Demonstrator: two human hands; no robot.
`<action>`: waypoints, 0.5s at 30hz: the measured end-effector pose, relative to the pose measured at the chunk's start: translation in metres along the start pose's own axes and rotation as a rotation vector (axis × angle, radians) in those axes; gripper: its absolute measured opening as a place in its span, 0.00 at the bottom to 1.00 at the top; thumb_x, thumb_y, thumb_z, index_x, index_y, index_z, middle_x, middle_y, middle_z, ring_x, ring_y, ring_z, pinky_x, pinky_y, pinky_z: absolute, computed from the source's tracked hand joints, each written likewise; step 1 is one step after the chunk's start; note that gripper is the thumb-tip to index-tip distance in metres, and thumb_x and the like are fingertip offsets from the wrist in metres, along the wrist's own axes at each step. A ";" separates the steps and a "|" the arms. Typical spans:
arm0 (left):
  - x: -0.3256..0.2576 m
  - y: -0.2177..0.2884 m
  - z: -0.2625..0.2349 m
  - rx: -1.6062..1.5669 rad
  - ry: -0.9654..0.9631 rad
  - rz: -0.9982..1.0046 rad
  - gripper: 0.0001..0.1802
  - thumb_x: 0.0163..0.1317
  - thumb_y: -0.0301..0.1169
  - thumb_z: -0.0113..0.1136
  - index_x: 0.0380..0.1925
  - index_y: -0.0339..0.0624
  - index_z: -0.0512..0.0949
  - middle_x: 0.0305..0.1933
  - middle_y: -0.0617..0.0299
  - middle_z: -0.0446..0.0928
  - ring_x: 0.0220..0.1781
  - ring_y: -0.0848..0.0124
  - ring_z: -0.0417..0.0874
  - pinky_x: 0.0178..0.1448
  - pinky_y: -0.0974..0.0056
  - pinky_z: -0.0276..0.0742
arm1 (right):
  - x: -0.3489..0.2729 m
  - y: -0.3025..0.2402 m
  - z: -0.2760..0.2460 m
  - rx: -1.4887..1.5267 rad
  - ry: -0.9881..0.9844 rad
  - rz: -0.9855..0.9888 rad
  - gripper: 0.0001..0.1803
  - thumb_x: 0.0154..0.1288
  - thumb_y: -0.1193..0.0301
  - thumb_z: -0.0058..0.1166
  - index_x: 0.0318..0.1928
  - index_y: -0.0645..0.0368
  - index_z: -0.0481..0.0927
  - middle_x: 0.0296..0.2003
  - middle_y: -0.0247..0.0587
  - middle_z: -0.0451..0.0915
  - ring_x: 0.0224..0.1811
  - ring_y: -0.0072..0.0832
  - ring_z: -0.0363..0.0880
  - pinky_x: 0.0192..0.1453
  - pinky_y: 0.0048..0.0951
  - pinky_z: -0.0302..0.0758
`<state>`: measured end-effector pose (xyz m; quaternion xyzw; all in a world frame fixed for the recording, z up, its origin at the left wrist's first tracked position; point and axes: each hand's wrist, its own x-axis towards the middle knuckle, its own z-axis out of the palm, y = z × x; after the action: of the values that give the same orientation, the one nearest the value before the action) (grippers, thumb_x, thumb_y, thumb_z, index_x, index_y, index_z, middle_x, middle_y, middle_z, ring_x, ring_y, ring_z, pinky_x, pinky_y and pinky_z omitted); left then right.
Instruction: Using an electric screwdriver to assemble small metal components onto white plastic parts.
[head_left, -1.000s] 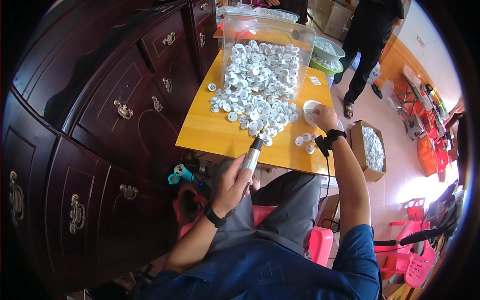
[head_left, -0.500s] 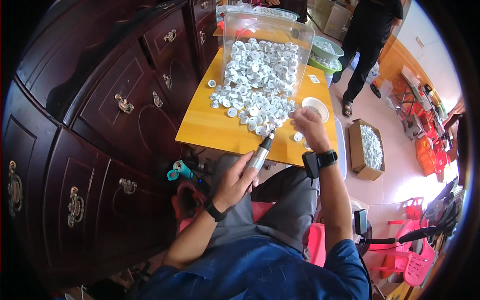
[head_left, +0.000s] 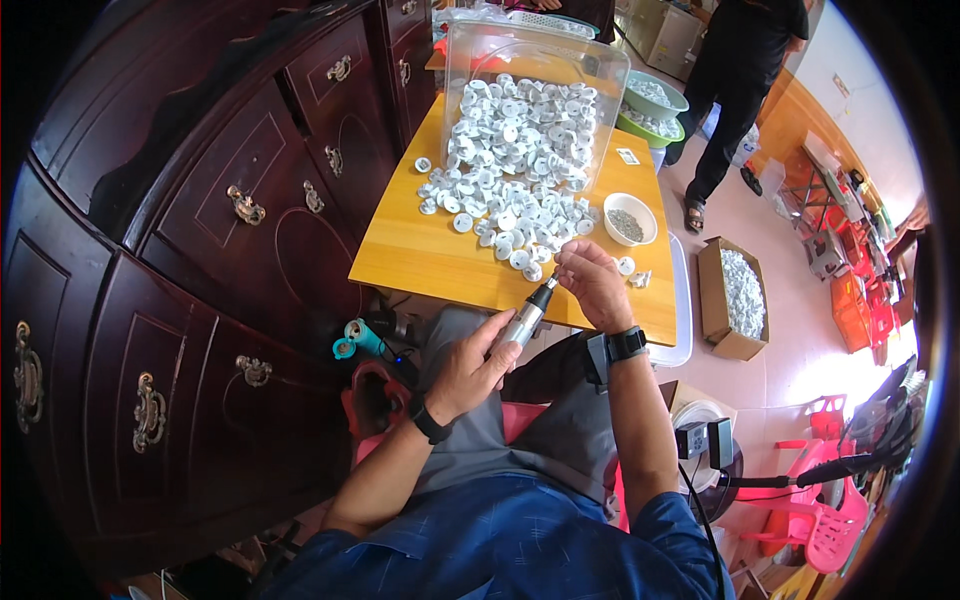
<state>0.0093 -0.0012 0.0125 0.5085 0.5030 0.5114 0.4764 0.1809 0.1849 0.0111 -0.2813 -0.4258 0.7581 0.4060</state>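
From afar, I looked through the head-worn fisheye, close above the lap (head_left: 535, 445), angled down and forward over left hand (head_left: 472, 370) and right hand (head_left: 598, 287) toward the table (head_left: 400, 245).

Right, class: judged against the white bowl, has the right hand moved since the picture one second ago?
Yes: the right hand has moved left and down in view, from the white bowl to beside the silver screwdriver tip.
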 end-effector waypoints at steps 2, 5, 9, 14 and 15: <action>0.000 -0.001 -0.001 -0.002 -0.001 0.003 0.29 0.71 0.40 0.54 0.67 0.37 0.65 0.26 0.63 0.76 0.21 0.78 0.76 0.27 0.69 0.73 | -0.002 0.001 0.002 0.000 0.027 0.005 0.03 0.68 0.77 0.56 0.41 0.58 0.78 0.36 0.33 0.81 0.34 0.19 0.79 0.40 0.18 0.78; 0.001 -0.003 -0.002 0.006 0.001 -0.002 0.29 0.71 0.41 0.54 0.67 0.37 0.65 0.26 0.63 0.76 0.21 0.77 0.76 0.27 0.69 0.73 | -0.003 0.006 0.003 0.036 0.061 0.000 0.03 0.67 0.77 0.56 0.41 0.58 0.78 0.36 0.34 0.82 0.33 0.19 0.80 0.39 0.18 0.78; 0.001 -0.004 -0.002 -0.008 0.002 -0.029 0.29 0.71 0.41 0.54 0.67 0.37 0.65 0.26 0.63 0.76 0.22 0.78 0.76 0.27 0.69 0.73 | -0.007 0.008 0.006 0.049 0.075 -0.016 0.04 0.67 0.77 0.56 0.42 0.59 0.78 0.36 0.35 0.82 0.33 0.19 0.80 0.38 0.18 0.78; 0.001 -0.003 0.000 -0.017 0.002 -0.036 0.28 0.72 0.40 0.53 0.66 0.37 0.66 0.27 0.63 0.76 0.23 0.78 0.75 0.26 0.70 0.74 | -0.008 0.015 0.003 0.071 0.056 -0.039 0.05 0.68 0.77 0.55 0.43 0.58 0.78 0.36 0.35 0.82 0.34 0.20 0.81 0.39 0.19 0.79; 0.001 -0.003 0.000 -0.038 -0.001 -0.048 0.28 0.72 0.40 0.52 0.66 0.37 0.66 0.28 0.64 0.76 0.23 0.79 0.75 0.26 0.71 0.74 | -0.009 0.016 0.004 0.086 0.060 -0.032 0.05 0.68 0.78 0.55 0.43 0.58 0.78 0.36 0.35 0.82 0.34 0.20 0.81 0.39 0.19 0.79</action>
<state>0.0089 0.0001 0.0094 0.4871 0.5051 0.5091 0.4984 0.1769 0.1706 -0.0003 -0.2792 -0.3849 0.7605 0.4423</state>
